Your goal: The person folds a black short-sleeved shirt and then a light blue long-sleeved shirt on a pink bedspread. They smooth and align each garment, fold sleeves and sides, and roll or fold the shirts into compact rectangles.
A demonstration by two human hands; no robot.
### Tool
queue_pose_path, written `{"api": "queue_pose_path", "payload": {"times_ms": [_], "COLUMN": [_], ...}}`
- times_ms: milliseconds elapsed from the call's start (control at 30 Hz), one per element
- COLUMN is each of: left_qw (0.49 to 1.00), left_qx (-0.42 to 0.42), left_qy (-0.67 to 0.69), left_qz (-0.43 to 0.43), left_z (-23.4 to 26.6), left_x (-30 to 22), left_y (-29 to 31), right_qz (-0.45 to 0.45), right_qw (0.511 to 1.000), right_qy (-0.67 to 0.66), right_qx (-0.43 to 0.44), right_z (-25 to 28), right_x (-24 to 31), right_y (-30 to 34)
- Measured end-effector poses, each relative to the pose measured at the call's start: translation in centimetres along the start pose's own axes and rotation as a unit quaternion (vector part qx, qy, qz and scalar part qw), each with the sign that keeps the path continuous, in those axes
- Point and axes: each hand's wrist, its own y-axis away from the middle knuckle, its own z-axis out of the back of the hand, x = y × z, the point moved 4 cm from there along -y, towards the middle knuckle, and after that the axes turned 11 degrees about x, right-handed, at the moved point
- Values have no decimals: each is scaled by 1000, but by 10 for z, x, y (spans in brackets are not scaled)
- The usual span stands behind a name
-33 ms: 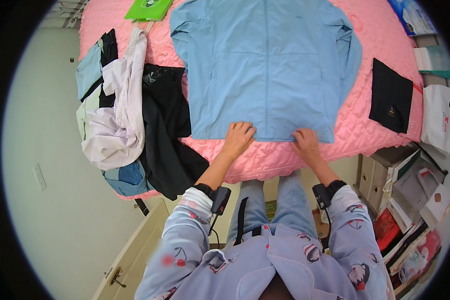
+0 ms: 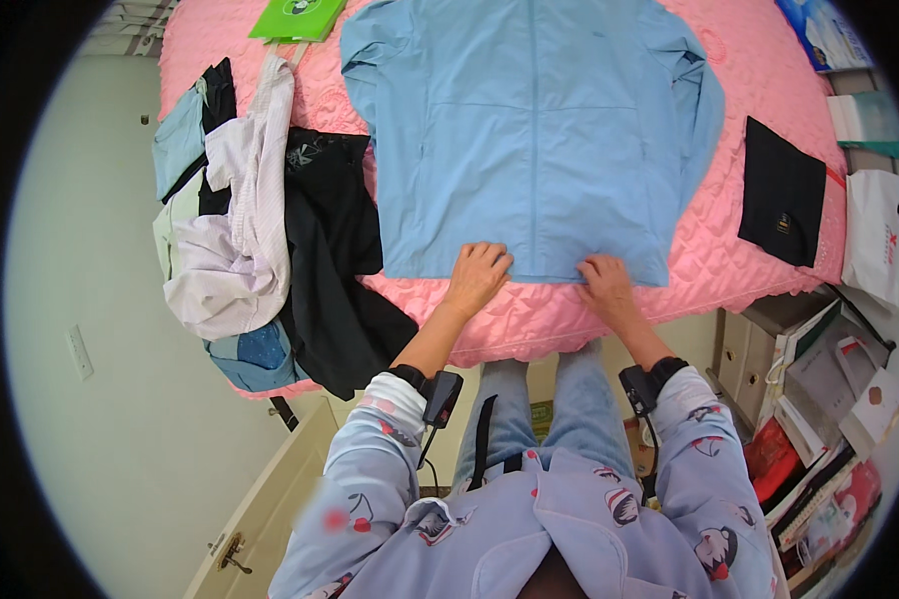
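Observation:
A light blue zip-front jacket (image 2: 479, 150) is spread flat on the pink quilted bed, its front facing up and its hem toward me. My left hand (image 2: 478, 275) rests at the hem, just left of the zip, with its fingers curled onto the fabric. To the right of the zip, my right hand (image 2: 606, 287) pinches the same hem between thumb and fingertips. The jacket's sleeves lie down along both sides, and its collar end is cut off by the upper edge.
Black clothing (image 2: 332, 230), a pale striped shirt (image 2: 238, 200) and other garments lie heaped at left. A green packet (image 2: 297, 18) sits beyond them. A folded black garment (image 2: 781, 190) lies at right, near a white bag (image 2: 879, 230) and a cluttered shelf (image 2: 819, 429).
My right hand has slid slightly left along the hem, toward the zip. My left hand and the jacket stay nearly as they were.

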Motion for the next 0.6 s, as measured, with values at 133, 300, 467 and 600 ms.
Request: {"api": "queue_pose_path", "payload": {"times_ms": [133,300,467,600], "left_qw": [997,996,997,998], "left_qx": [1,-1,-10,-20], "left_qy": [-56,-71,-56,-37], "left_qz": [-52,-53,-52,-52], "left_z": [-4,-11,-14,-10], "left_x": [-4,-8,-6,-7], "left_y": [-5,-10,-10,-7], "right_qz": [13,15,32,82], "right_qw": [999,999,998,994], "right_qy": [28,35,58,68], "right_qx": [23,27,5,-11], "right_z": [-13,-16,-18,-17], "right_x": [13,17,23,34], "right_y": [-23,-27,-36,-38]}}
